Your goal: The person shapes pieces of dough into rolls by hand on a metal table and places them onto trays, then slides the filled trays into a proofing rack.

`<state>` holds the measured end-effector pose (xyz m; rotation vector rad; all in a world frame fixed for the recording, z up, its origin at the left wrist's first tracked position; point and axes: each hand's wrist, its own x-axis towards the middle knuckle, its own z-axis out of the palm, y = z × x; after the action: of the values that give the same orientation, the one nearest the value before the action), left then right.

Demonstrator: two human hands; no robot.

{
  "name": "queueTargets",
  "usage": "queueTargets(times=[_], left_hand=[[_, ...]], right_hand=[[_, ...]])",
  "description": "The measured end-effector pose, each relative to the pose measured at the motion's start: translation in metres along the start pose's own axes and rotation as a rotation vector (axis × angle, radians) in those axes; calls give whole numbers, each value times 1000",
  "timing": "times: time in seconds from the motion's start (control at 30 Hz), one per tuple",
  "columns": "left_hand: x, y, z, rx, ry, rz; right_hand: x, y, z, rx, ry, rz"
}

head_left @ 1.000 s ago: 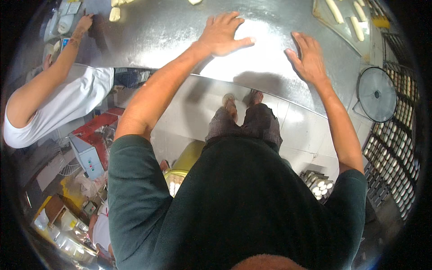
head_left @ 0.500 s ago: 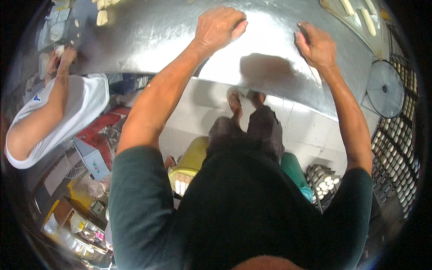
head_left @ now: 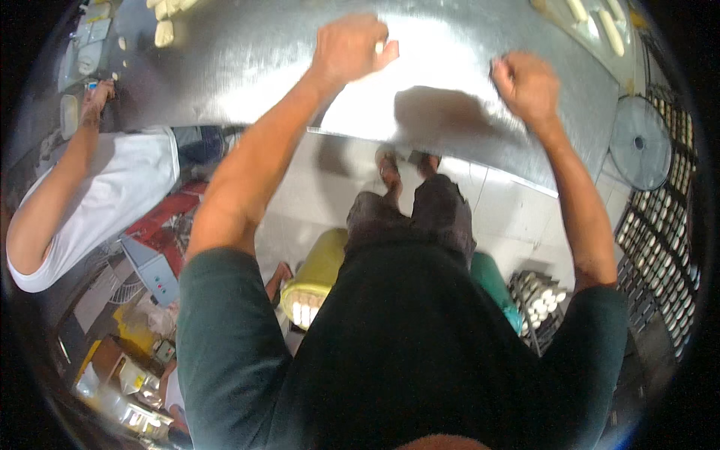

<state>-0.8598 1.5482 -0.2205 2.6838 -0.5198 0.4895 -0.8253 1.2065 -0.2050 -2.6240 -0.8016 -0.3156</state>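
Note:
Both my hands are above the shiny metal table, some distance apart. My left hand has its fingers curled under and its thumb sticking out to the right; its palm is hidden. Farther right, my right hand is closed, thumb against the curled fingers. What either hand holds, if anything, stays out of sight, and both are a little blurred. A dark shadow falls on the bright metal between them.
Pale dough pieces lie at the far left. A tray with dough rolls occupies the far right, near a round fan and racks of pale pieces. A co-worker in a white shirt stands left. Below is a yellow bin.
My left hand has shifted slightly left, its thumb now farther from the fingers. My right hand has come a little nearer and closed tighter. The co-worker's arm has moved left.

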Motion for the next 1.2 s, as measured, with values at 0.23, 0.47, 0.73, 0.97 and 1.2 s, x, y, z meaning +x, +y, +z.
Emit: queueTargets(times=[0.23, 0.47, 0.73, 0.97, 1.2], left_hand=[[-26, 33, -24, 108, 74, -52], [11, -5, 2, 66, 10, 114], [-28, 36, -37, 38, -90, -51], [-9, 15, -7, 56, -140, -17], [-32, 41, -30, 178, 183, 113]], right_hand=[[-25, -30, -32, -170, 178, -193], [11, 1, -6, -88, -106, 45], [-32, -28, -33, -143, 32, -82], [-18, -4, -7, -114, -138, 78], [-42, -32, -33, -145, 200, -208]])
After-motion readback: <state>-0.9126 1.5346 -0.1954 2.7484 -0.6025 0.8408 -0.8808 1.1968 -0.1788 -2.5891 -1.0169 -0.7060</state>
